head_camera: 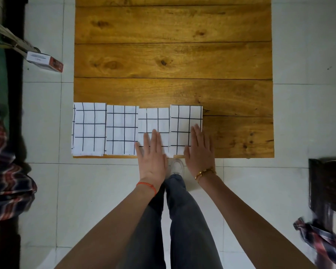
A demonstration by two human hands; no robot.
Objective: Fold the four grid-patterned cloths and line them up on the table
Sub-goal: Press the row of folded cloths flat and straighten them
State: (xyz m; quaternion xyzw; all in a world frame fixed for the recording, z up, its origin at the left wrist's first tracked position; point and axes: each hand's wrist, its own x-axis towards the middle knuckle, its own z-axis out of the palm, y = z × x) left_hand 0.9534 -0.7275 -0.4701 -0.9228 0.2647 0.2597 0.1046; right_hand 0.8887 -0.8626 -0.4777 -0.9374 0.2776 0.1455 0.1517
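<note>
**A:** Both hands were down flat! The left hand [152, 152] lay with straight, spread fingers on the third cloth [153, 121], and the right hand [199, 150] lay the same way on the fourth cloth [185, 121]. Neither was gripping anything, just pressing with the palms.

**B:** And the row? The first cloth [89, 129] sat at the table's 7 o'clock corner, with the second cloth [121, 130] touching it on the 3 o'clock side. All four were folded and set edge to edge along the near rim of the wooden table [173, 55].

**A:** So it looked nearly finished. What was left to do well?

**B:** I'd say the far edges. The fourth cloth's top stood a little toward 12 o'clock compared with the third's, and the first stood higher still. Flat palms were right for that: slide, don't pinch, so the folds wouldn't spring open. The worry was nudging a neighbour, since they touched.

**A:** And around the table?

**B:** A small box [45, 61] at 10 o'clock on the tiled floor [308, 113], and plaid fabric [6, 181] at 8 o'clock.
</note>
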